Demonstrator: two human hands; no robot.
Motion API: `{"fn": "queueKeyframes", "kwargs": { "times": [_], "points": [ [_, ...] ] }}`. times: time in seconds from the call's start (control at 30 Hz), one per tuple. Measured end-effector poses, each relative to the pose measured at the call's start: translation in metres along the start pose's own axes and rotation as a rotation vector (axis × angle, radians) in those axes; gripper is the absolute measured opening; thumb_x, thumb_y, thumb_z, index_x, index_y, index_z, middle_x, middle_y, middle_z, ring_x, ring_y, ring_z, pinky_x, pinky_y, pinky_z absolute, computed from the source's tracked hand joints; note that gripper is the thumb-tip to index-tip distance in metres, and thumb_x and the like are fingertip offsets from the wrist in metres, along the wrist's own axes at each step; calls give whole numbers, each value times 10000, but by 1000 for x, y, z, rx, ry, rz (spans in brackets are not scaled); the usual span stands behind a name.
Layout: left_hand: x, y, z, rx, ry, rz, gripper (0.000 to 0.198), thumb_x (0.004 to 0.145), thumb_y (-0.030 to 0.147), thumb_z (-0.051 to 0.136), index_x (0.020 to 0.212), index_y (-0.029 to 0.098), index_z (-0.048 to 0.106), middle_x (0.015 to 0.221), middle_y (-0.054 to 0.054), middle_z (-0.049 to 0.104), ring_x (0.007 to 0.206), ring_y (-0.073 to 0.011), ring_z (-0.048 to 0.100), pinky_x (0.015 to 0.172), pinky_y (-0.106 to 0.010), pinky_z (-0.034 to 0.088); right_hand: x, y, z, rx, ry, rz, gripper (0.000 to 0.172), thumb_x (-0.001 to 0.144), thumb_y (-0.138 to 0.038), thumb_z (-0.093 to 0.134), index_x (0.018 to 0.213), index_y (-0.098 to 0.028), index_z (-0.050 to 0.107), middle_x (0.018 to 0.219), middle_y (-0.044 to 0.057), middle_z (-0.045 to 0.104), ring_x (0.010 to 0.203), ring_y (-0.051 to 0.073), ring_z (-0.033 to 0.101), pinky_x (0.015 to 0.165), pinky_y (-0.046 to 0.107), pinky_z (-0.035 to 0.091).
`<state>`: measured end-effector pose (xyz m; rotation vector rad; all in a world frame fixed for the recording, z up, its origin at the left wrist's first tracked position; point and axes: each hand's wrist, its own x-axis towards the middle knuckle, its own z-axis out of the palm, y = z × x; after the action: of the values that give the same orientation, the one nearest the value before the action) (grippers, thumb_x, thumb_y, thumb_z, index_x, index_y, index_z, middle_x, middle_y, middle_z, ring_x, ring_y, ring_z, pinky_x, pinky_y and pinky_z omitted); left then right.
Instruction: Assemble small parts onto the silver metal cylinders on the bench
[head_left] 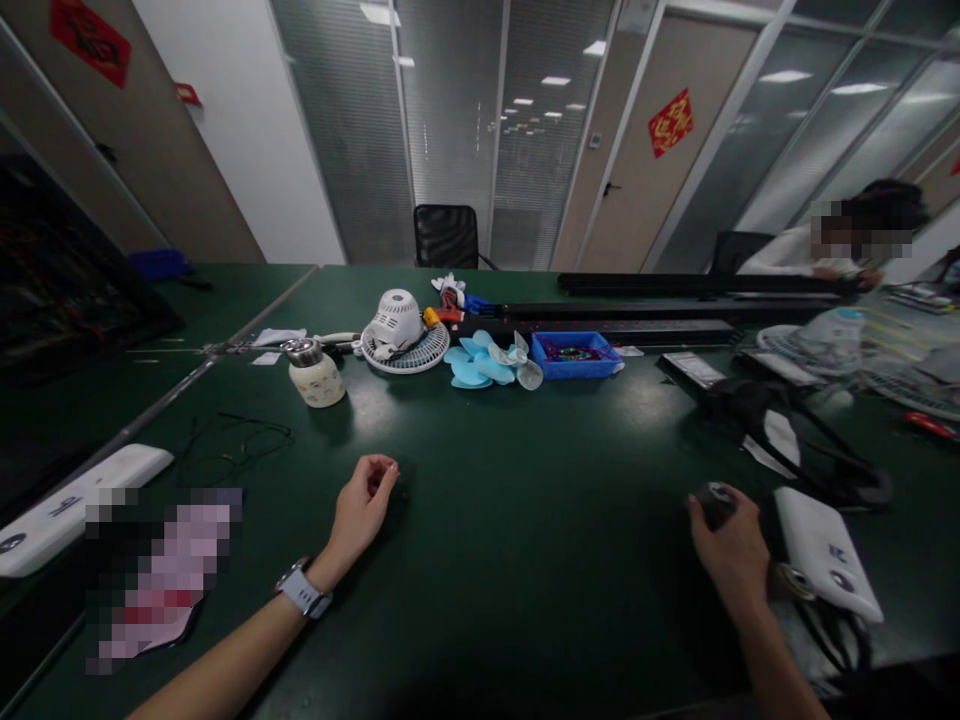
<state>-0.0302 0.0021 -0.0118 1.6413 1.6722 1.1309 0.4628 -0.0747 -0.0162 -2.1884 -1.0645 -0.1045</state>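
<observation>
My left hand (365, 503) rests on the green table with its fingers curled in and the thumb against the forefinger. Whether anything is inside that grip is hidden. A tiny dark speck lies on the table just right of its fingertips. On the right side, my right hand (733, 550) is closed round a small dark rounded object (716, 503) with a greyish top; its kind is unclear. Close by that hand lies a white flat device (827, 552). The cream flask (315, 373) with a steel lid stands beyond my left hand.
Farther back are a white fan body on its grille (405, 358), blue fan blades (480, 362) and a blue tray (576, 372). A black strap (810, 440) lies at right. Cables (236, 445), a long white device (90, 505) and a phone are at left. Another person sits far right.
</observation>
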Motion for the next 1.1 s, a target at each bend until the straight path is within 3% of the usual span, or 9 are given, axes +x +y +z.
{"fn": "queueKeyframes", "kwargs": {
  "times": [0.17, 0.3, 0.37, 0.53, 0.67, 0.93, 1.1],
  "points": [
    [1, -3, -1, 3, -12, 15, 280, 837, 493, 479, 952, 243, 532, 906, -28, 662, 803, -198, 632, 716, -322, 486, 1, 2, -1, -34, -9, 3, 643, 769, -563, 499, 1220, -104, 489, 1007, 185, 622, 847, 336, 621, 745, 463, 482],
    [1, -2, -2, -2, -29, 0, 292, 834, 500, 480, 971, 246, 529, 914, -33, 660, 815, -203, 633, 736, -337, 499, -14, -33, 5, 58, 0, -109, 641, 796, -594, 467, 1220, -114, 490, 1081, 191, 617, 911, 328, 623, 788, 461, 484],
    [-1, 2, -4, -6, -76, 6, 303, 824, 497, 498, 1002, 254, 532, 930, -39, 660, 838, -208, 634, 759, -348, 506, -26, -69, 12, 184, -134, -252, 605, 811, -587, 473, 1228, -149, 487, 1115, 165, 617, 949, 302, 624, 819, 440, 490],
    [-11, 10, -10, 25, -202, 99, 363, 739, 442, 633, 1057, 284, 560, 1020, -61, 650, 941, -229, 624, 831, -384, 512, -58, -169, 47, 462, -661, -511, 465, 845, -448, 544, 1262, -257, 469, 1146, 81, 625, 1018, 257, 614, 875, 450, 496],
    [-16, 9, -11, 22, -216, 146, 345, 733, 391, 648, 1058, 300, 580, 1016, -51, 655, 919, -216, 634, 817, -381, 531, -73, -210, 71, 564, -813, -582, 439, 842, -400, 579, 1255, -286, 482, 1151, 49, 621, 1070, 247, 593, 933, 463, 475],
    [-14, 2, -9, 61, -240, 161, 289, 761, 391, 622, 1037, 307, 598, 1037, -57, 652, 954, -231, 623, 848, -406, 522, -75, -209, 74, 590, -850, -508, 445, 848, -394, 574, 1269, -299, 465, 1208, 43, 593, 1135, 254, 559, 973, 479, 457],
    [-15, 4, -9, 42, -247, 143, 285, 768, 391, 611, 1036, 293, 593, 1035, -59, 654, 960, -233, 624, 859, -409, 519, -67, -196, 71, 568, -775, -507, 443, 861, -384, 559, 1278, -278, 452, 1230, 58, 571, 1139, 243, 553, 977, 482, 452]
  ]
}}
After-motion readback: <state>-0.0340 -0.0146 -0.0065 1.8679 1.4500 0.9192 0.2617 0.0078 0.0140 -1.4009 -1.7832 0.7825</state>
